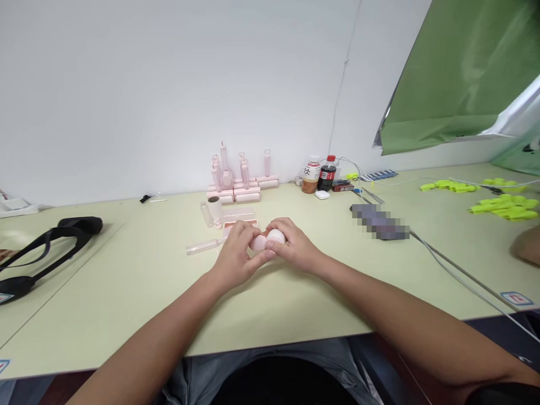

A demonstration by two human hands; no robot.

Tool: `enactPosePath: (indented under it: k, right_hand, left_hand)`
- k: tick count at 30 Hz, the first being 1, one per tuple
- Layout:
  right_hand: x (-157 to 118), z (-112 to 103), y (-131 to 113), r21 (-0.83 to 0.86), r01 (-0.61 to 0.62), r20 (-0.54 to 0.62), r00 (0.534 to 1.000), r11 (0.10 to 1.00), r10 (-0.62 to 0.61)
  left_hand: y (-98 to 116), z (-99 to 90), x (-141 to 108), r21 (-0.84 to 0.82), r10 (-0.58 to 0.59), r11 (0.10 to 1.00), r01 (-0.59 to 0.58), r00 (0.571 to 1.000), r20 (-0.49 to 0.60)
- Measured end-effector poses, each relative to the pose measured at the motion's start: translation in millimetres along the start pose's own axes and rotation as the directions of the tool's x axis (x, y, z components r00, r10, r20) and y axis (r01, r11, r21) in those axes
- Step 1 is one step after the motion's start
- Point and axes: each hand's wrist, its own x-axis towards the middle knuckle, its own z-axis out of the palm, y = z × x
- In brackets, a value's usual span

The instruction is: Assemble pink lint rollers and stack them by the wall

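Over the table's middle my two hands meet, fingertips close together. My left hand (237, 256) is closed on a pale pink round piece (257, 243). My right hand (294, 246) is wrapped round a white round jar-like piece (277, 235). The two pieces sit side by side; whether they touch is hard to tell. Behind my left hand lies a pink box with a clear lid (238, 214), partly hidden. Beside it are a clear tube (203, 246) lying flat, a second clear tube (206, 214), a white cylinder with a dark opening (215, 208) and a small pink part (218, 224).
Pink tubes and boxes (247, 194) are stacked against the wall. Right of them stand an amber-drink bottle (311, 175), a cola bottle (327, 173) and a white case (322, 195). A pixelated object (379, 221), yellow-green pieces (504, 208) and a black strap-like object (50, 247) lie farther out.
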Motion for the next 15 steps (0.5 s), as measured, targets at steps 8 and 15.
enactPosePath:
  k: [8, 15]
  right_hand:
    - [-0.9, -1.9, 7.2, -0.208, -0.059, 0.093, 0.992, 0.976, 0.080]
    - [-1.4, -6.3, 5.8, -0.396, -0.071, 0.167, 0.975, 0.915, 0.148]
  left_hand:
    - [-4.5, 11.0, -1.0, -0.023, -0.259, 0.964, 0.264, 0.957, 0.127]
    - [-8.4, 15.4, -1.1, -0.120, -0.365, 0.916, 0.382, 0.920, 0.139]
